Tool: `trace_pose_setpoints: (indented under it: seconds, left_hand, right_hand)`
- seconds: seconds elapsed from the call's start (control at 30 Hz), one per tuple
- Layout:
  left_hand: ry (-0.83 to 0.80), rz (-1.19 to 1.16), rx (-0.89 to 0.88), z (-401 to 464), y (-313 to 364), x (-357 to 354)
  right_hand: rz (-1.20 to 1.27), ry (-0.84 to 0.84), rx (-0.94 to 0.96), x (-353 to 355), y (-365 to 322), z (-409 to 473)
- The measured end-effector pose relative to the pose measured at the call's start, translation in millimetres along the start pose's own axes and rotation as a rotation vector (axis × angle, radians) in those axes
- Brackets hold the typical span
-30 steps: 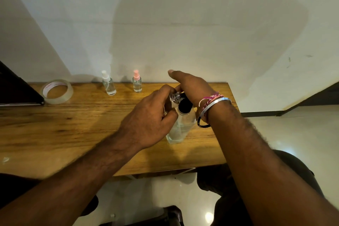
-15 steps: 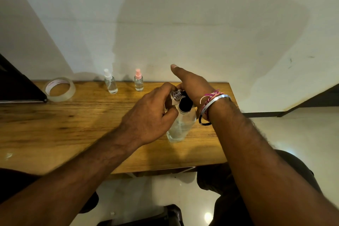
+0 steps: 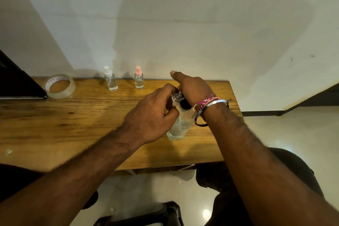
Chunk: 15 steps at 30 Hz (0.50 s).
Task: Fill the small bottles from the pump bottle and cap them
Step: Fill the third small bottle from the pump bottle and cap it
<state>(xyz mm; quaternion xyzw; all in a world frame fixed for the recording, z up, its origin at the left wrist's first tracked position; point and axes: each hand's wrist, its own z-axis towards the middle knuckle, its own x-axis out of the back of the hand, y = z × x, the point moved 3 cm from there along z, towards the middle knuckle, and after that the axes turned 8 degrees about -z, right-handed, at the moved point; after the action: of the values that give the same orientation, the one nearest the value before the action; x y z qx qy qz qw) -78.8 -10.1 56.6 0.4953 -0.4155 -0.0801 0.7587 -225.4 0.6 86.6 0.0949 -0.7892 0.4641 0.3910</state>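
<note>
left hand (image 3: 154,115): gripping small bottle (image 3: 176,96), tilted at pump
right hand (image 3: 192,88): on pump bottle (image 3: 180,124) top, thumb straight
surface (image 3: 73,124): two capped bottles at back

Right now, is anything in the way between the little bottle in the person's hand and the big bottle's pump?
Nothing visible is. The left hand holds the small open bottle tilted right against the top of the pump bottle, where the right hand rests. The pump's spout is hidden under that hand.

2 sm. bottles (image 3: 111,81) behind pump btl (image 3: 180,124)
</note>
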Motion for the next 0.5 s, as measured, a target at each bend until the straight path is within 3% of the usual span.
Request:
trace_pose_setpoints:
  seconds: [0.2, 0.3, 0.5]
  left_hand:
    - [0.019, -0.009, -0.021, 2, 5, 4]
    - [0.028, -0.013, -0.027, 2, 6, 7]
    - [0.024, -0.003, -0.023, 2, 6, 7]
  right_hand:
    - [0.046, -0.108, -0.02, 8, -13, -14]
    - [0.216, -0.17, -0.169, 8, -6, -14]
    - [0.251, -0.206, -0.167, 14, -7, -15]
